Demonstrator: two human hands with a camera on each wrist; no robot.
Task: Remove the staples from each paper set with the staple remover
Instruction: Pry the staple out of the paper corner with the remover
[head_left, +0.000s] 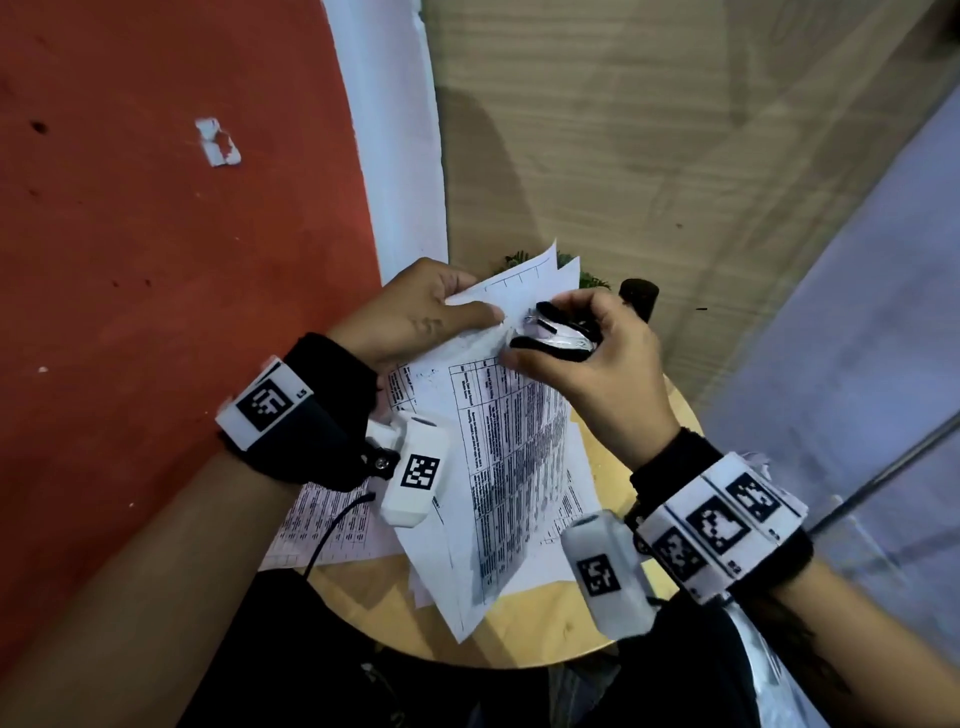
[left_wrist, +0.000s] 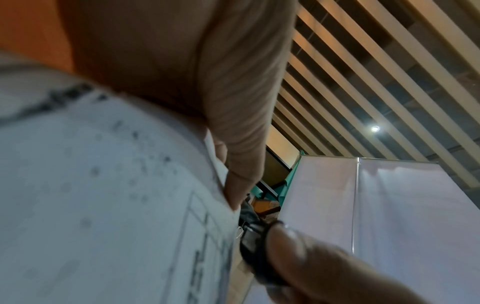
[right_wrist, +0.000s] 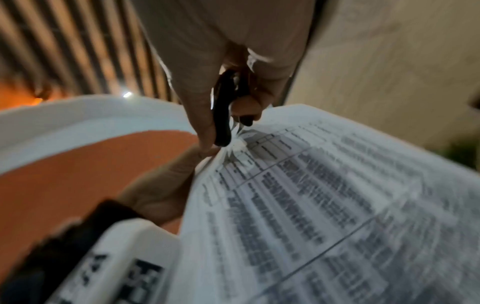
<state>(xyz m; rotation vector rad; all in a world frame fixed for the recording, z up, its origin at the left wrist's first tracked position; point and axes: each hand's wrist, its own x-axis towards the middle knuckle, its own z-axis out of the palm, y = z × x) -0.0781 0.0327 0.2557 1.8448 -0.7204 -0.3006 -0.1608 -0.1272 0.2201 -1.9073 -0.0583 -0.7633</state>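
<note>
Head view: left hand (head_left: 415, 312) pinches the top corner of the paper set (head_left: 498, 441), lifted off the round table (head_left: 545, 623) with more printed sheets (head_left: 327, 525) under it, while the right hand (head_left: 587, 364) holds its grip closed around the black staple remover (head_left: 556, 332), tips at that corner. Left wrist view: thumb (left_wrist: 239, 164) presses the paper edge, the remover and a bent staple (left_wrist: 240, 231) just beside it. Right wrist view, blurred: remover (right_wrist: 223, 115) squeezed between thumb and fingers, tips touching the crumpled corner.
</note>
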